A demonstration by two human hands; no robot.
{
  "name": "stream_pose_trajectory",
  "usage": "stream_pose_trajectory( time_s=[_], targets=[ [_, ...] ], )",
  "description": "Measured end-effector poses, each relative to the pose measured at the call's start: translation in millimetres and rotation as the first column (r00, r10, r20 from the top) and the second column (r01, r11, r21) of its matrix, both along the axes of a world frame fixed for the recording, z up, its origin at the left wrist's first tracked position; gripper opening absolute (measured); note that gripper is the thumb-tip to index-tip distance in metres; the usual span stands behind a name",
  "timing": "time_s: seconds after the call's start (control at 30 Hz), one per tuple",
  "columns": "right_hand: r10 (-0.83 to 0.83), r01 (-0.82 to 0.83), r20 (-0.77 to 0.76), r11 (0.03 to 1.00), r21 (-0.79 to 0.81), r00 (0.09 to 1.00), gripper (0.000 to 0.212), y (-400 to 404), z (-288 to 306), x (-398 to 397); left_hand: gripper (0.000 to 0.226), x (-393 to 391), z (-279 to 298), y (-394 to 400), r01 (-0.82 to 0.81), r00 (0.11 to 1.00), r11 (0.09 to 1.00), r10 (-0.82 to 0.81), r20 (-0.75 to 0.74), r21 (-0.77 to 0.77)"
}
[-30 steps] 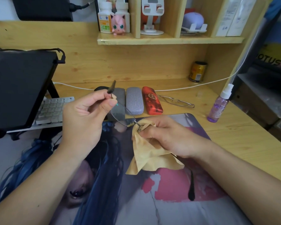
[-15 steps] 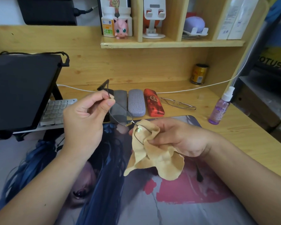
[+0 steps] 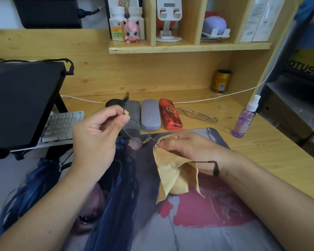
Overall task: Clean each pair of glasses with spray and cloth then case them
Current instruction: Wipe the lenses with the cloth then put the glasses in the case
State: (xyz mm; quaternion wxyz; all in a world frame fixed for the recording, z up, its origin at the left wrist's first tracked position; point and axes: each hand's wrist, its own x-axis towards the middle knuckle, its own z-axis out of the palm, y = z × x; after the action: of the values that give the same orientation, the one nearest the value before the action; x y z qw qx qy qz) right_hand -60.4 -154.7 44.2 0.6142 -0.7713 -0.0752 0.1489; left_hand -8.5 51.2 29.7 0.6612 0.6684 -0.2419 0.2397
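Cases lie closed; left hand pinches glasses, right hand pinches cloth.

wooden desk carries printed mat, three cases, spray bottle.

the cloth is soft yellow-tan. the glasses have clear lenses, thin dark arms and a little gold at the nose part. one case is grey-purple with a bumpy woven look, and the case beside it is red with dark blotches and a round gold mark. another case is plain dark grey. the spray bottle is see-through purple with a white top. the desk mat shows blue hair, a red patch and grey. the desk is light yellow wood.
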Motion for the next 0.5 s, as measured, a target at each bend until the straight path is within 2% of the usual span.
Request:
stream_pose_trajectory(
  time_s=[0.1, 0.13, 0.17, 0.2, 0.27, 0.33, 0.37, 0.43, 0.5],
  targets=[
    [-0.183, 0.188, -0.047, 0.946, 0.264, 0.982, 0.031, -2.3, 0.7, 5.9, 0.021, 3.9, 3.5, 5.9, -0.067, 0.998, 0.997, 0.067, -0.005, -0.022],
    [-0.263, 0.272, -0.070, 0.915, 0.298, 0.962, 0.029, -7.0, 0.3, 10.0, 0.021, 6.0, 5.1, 8.9, -0.098, 0.995, 0.995, 0.097, -0.006, -0.037],
    [-0.322, 0.328, -0.064, 0.908, 0.261, 0.944, 0.027, -14.2, -1.0, 14.4, 0.021, 8.7, 6.6, 12.3, -0.129, 0.992, 0.990, 0.128, -0.008, -0.055],
    [-0.331, 0.329, -0.015, 0.934, 0.137, 0.944, 0.028, -23.8, -2.1, 18.0, 0.023, 11.4, 7.7, 15.1, -0.157, 0.988, 0.985, 0.156, -0.013, -0.071],
    [-0.180, 0.197, 0.095, 0.955, -0.223, 0.979, 0.031, -41.1, -2.8, 21.3, 0.025, 15.7, 7.2, 18.7, -0.203, 0.979, 0.975, 0.200, -0.035, -0.095],
    [0.021, 0.033, 0.113, 0.889, -0.457, 0.993, 0.031, -49.3, -3.4, 21.3, 0.023, 18.5, 2.6, 18.7, -0.228, 0.973, 0.966, 0.220, -0.068, -0.125],
    [0.064, 0.006, 0.117, 0.854, -0.521, 0.991, 0.027, -50.5, -3.8, 21.1, 0.021, 19.6, -0.4, 17.9, -0.235, 0.971, 0.962, 0.225, -0.086, -0.136],
    [0.025, 0.096, 0.195, 0.807, -0.583, 0.980, 0.022, -49.0, -1.1, 21.6, 0.018, 21.4, -5.8, 17.1, -0.233, 0.968, 0.960, 0.215, -0.125, -0.154],
    [-0.108, 0.306, 0.390, 0.814, -0.494, 0.914, 0.046, -47.5, 2.6, 24.4, 0.016, 22.6, -8.9, 16.7, -0.228, 0.966, 0.957, 0.200, -0.165, -0.176]
  ],
)
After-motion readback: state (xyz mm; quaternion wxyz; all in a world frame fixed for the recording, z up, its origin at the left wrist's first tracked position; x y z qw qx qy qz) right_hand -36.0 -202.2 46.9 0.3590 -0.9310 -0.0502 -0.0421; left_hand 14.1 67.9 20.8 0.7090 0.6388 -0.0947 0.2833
